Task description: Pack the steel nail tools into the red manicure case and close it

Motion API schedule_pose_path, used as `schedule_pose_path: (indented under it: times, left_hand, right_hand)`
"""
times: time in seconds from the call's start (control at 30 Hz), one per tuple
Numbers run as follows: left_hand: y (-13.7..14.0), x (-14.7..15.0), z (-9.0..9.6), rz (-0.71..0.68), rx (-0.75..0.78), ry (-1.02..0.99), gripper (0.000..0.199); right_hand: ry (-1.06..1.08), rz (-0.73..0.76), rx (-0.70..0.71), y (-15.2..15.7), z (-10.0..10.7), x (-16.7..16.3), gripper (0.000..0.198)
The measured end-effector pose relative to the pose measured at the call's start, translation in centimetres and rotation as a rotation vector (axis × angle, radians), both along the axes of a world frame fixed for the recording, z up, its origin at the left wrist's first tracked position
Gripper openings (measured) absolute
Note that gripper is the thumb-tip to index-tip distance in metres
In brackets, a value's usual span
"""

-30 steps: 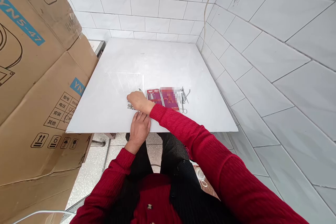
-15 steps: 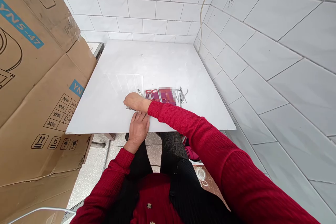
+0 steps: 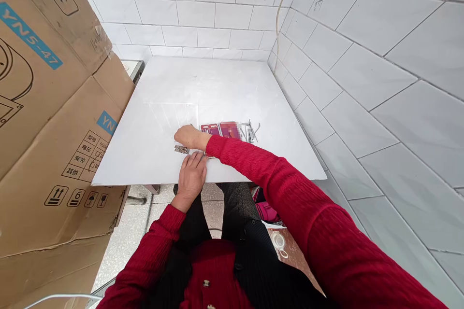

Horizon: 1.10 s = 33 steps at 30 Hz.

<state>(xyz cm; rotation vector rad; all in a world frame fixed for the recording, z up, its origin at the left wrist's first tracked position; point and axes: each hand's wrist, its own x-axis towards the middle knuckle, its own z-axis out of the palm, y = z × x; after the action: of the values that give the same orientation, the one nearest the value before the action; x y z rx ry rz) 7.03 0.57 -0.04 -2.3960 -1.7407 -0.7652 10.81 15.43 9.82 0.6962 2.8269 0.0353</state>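
My right hand point(image 3: 189, 136) reaches across from the right, low over the white table point(image 3: 145, 164). Its fingers curl under the palm, and what they hold, if anything, is hidden. Just below it lies a small flat piece with a dark mottled pattern point(image 3: 181, 149). My left hand point(image 3: 192, 173) rests at the table's near edge, fingers stretched out flat, with a thin object partly showing by its fingertips. Beyond my right wrist lies an opened red-purple case point(image 3: 210, 129), its right part blurred. To its right are several small shiny metal tools point(image 3: 250, 132), one like a nail clipper.
A large cardboard box point(image 3: 72, 106) stands along the table's left side. Tiled walls point(image 3: 344, 82) close off the back and right. A pale cable point(image 3: 278, 19) hangs in the corner. Below the table's right front are a pink item point(image 3: 266, 212) and a brown surface point(image 3: 293, 253).
My right hand has shifted slightly right and away from me, uncovering more of the mottled piece. A shiny metal tip seen beyond the hand is now out of sight. My left hand stays put.
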Motion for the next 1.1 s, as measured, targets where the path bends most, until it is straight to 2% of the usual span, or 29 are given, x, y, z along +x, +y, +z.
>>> schedule_pose_path:
  times: [0.1, 0.17, 0.23, 0.37, 0.43, 0.53, 0.63, 0.77, 0.83, 0.97, 1.1]
  left_hand:
    - [0.0, 0.0, 0.0, 0.002, 0.016, 0.004, 0.038]
    - [0.0, 0.0, 0.0, 0.005, 0.020, 0.000, 0.038]
    - [-0.1, 0.1, 0.1, 0.003, 0.012, -0.004, 0.038]
    - [-0.1, 0.1, 0.2, -0.003, -0.003, 0.002, 0.039]
    - [0.0, 0.1, 0.3, -0.002, -0.004, 0.000, 0.039]
    - [0.0, 0.1, 0.3, -0.006, -0.006, -0.008, 0.039]
    - [0.1, 0.1, 0.3, -0.006, 0.001, -0.006, 0.039]
    - [0.1, 0.1, 0.3, 0.002, 0.020, 0.011, 0.038]
    - [0.1, 0.1, 0.3, -0.003, 0.018, 0.007, 0.038]
    - [0.2, 0.2, 0.4, -0.001, 0.019, -0.007, 0.039]
    - [0.2, 0.2, 0.5, 0.002, 0.023, -0.001, 0.038]
  right_hand:
    - [0.051, -0.047, -0.049, 0.7, 0.3, 0.8, 0.023]
    - [0.189, -0.128, -0.110, 1.3, 0.2, 2.0, 0.019]
    - [0.381, -0.269, -0.220, 1.9, 0.0, 3.5, 0.014]
    - [0.780, -0.620, -0.617, 3.2, -1.2, 6.8, 0.013]
    - [0.973, -0.740, -0.843, 3.6, -2.0, 8.3, 0.017]
    - [1.233, -0.823, -1.099, 4.0, -3.0, 9.9, 0.020]
    - [1.380, -0.856, -1.234, 3.8, -3.7, 10.8, 0.020]
    - [1.407, -0.864, -1.283, 3.1, -3.8, 11.7, 0.016]
    - [1.413, -0.860, -1.249, 2.9, -3.8, 12.1, 0.024]
    - [1.400, -0.809, -1.104, 3.0, -3.9, 13.1, 0.060]
    - [1.274, -0.800, -0.922, 3.9, -4.5, 13.7, 0.055]
